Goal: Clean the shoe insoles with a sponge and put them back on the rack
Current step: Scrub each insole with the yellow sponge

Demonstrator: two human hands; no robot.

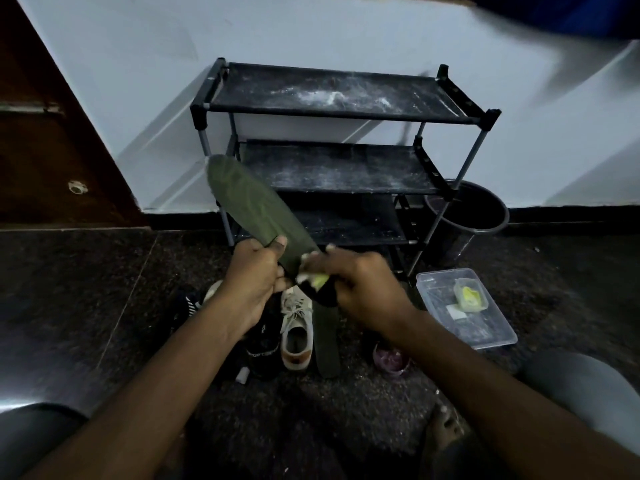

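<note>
Insoles, two: held insole (249, 202) in left hand (256, 271) grip, floor insole (327, 344); one sponge (320, 280) in right hand (363, 289) grip.

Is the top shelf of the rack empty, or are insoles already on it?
Empty: the top shelf shows only white dust. One green insole is in the left hand.
</note>
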